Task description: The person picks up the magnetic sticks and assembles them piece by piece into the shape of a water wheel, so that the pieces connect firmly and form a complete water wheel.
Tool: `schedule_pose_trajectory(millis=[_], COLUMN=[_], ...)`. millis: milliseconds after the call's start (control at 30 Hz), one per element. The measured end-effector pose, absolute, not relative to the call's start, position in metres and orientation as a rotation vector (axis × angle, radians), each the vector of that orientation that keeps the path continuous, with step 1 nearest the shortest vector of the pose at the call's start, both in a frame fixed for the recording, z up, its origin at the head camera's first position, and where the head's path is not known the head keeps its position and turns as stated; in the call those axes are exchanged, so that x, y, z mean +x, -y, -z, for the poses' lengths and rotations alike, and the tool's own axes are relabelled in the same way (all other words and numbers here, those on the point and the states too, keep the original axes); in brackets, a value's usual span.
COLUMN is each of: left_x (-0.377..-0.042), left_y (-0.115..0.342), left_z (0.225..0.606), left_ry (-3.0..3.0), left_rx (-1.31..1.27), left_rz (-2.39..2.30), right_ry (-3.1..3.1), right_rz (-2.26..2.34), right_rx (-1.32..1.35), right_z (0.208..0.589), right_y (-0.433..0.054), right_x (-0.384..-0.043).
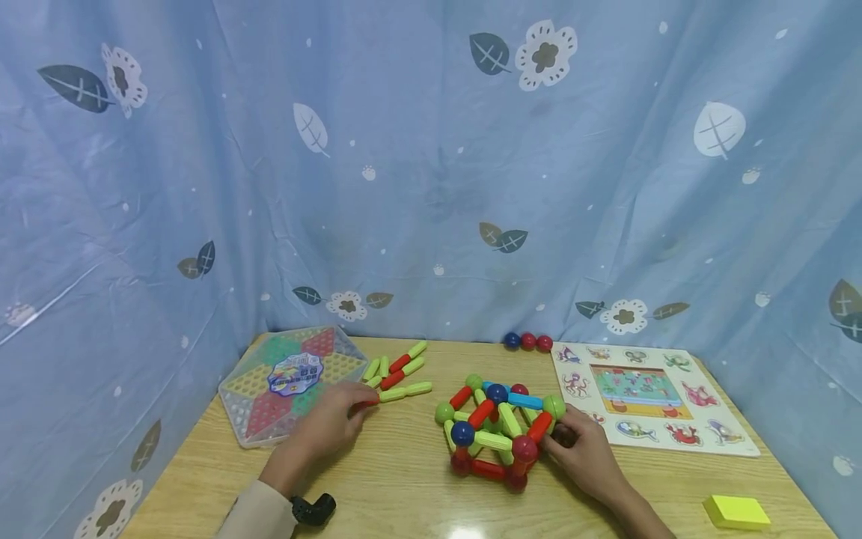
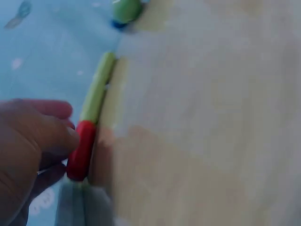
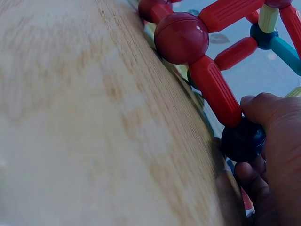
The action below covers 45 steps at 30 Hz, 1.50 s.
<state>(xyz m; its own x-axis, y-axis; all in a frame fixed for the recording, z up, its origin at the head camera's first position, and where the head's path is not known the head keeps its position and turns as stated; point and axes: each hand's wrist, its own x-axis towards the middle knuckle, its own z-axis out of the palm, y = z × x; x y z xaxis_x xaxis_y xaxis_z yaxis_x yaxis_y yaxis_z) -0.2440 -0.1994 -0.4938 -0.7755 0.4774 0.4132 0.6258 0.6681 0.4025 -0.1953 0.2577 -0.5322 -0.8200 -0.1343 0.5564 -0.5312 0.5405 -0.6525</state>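
On the left of the table, my left hand [image 1: 326, 421] pinches a red rod [image 2: 82, 153] between thumb and fingers. A yellow-green rod [image 2: 98, 89] lies in line with its far end. Several red and yellow-green rods [image 1: 412, 366] are spread just beyond that hand. In the middle stands a framework of magnetic rods and balls [image 1: 494, 440], coloured red, yellow-green and blue. At its right side my right hand [image 1: 587, 453] grips a low dark blue ball [image 3: 242, 140], joined to a red rod [image 3: 217, 92]. Some of the right fingers are hidden behind the ball.
A clear hexagonal game board [image 1: 236, 415] lies at the left. One blue and two red balls [image 1: 528, 342] sit at the back edge. A sea-animal puzzle board [image 1: 572, 361] is at the right, with a yellow block [image 1: 737, 512] in front. A blue curtain [image 1: 431, 187] surrounds the table.
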Motion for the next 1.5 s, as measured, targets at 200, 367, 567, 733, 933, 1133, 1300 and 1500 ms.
schedule_pose_trajectory(millis=[200, 367, 567, 733, 933, 1133, 1300, 1500], left_x=[-0.232, -0.22, -0.214, -0.212, -0.214, -0.229, -0.236, -0.236], left_y=[0.188, 0.181, 0.175, 0.176, 0.144, 0.091, 0.072, 0.072], left_z=[0.489, 0.487, 0.493, 0.491, 0.489, 0.504, 0.518, 0.523], left_ry=[2.56, 2.566, 2.647, 2.751, 2.583, 2.373, 2.371, 2.375], left_rx=[-1.084, -1.249, -1.268, -1.041, -0.634, -0.466, -0.502, -0.557], left_rz=[0.683, 0.682, 0.616, 0.809, 1.654, 2.022, 1.984, 1.946], right_ry=[2.337, 2.346, 2.352, 2.368, 2.373, 2.373, 2.359, 2.469], right_rz=[-1.198, -1.204, -1.209, -1.21, -1.202, -1.238, -1.216, -1.334], right_rx=[0.535, 0.537, 0.526, 0.506, 0.5, 0.506, 0.53, 0.716], right_z=[0.534, 0.533, 0.531, 0.531, 0.531, 0.533, 0.535, 0.522], right_y=[-0.257, -0.258, -0.257, -0.255, -0.256, -0.256, -0.254, -0.272], right_x=[-0.195, -0.196, -0.194, -0.193, -0.193, -0.193, -0.194, -0.194])
